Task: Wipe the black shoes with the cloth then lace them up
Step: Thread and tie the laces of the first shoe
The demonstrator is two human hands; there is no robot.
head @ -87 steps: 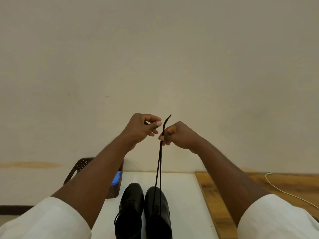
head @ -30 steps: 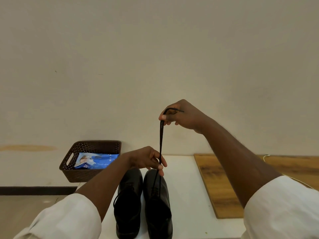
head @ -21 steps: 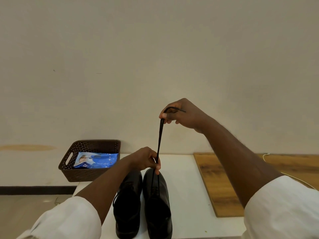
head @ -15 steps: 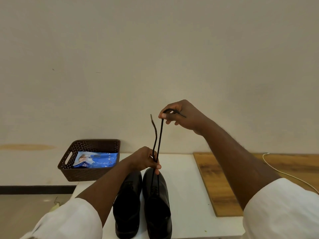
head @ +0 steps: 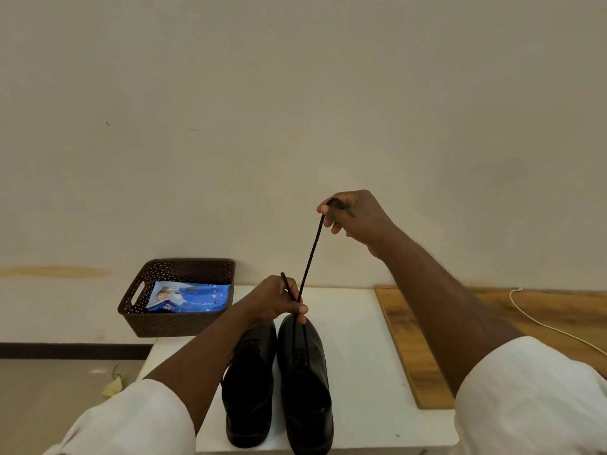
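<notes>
Both hands pinch the lace point(head: 310, 254): left hand point(head: 274, 300) above the right shoe point(head: 305, 379), right hand point(head: 353, 218) higher.

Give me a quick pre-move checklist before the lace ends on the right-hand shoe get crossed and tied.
1. Right hand pinches the long lace end, taut: ok.
2. Left hand pinches the short end, low above the toe: ok.
3. Ends even in length: not ok.
4. Right shoe flat on the white table: ok.
5. All eyelets threaded: cannot tell.
6. Left shoe tied: cannot tell.
</notes>
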